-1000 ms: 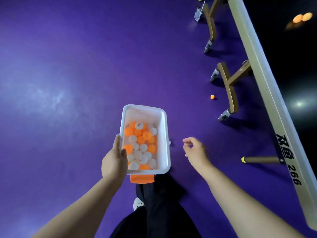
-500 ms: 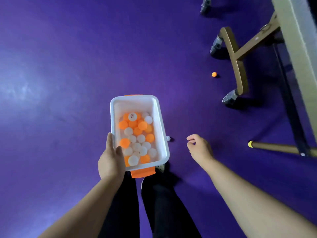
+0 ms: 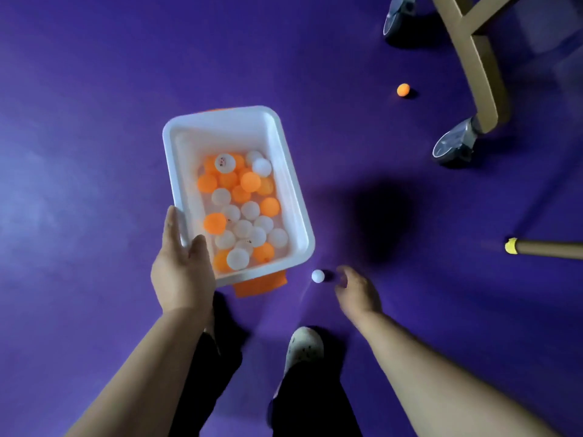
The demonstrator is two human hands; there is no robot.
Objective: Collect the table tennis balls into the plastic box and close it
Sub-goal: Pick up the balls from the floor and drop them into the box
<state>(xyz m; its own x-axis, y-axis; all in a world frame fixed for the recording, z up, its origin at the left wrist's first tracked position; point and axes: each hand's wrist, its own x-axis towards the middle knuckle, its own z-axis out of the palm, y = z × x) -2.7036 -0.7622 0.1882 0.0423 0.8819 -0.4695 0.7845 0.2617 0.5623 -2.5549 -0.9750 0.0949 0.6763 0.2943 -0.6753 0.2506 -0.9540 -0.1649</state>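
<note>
The left hand (image 3: 183, 272) grips the plastic box (image 3: 293, 197) at its near left corner, thumb hooked over the rim and into the box, the fingers hidden under its side. The box has no lid on it and is held above the purple floor (image 3: 94, 121), tilted a little. An orange tab (image 3: 260, 285) sticks out from under its near end. Inside lies a heap of orange and white balls (image 3: 243, 209), gathered toward the middle and near end, with the far end bare.

The right hand (image 3: 356, 293) reaches down toward the floor with its fingers loosely curled and apart, holding nothing. A white ball (image 3: 318, 276) lies on the floor just beside those fingertips, to their left and between the hand and the box's near right corner; whether they touch it is unclear. An orange ball (image 3: 403, 89) lies well apart, farther off near a wheeled table leg (image 3: 485, 74). A white shoe (image 3: 304, 346) stands below the right hand
</note>
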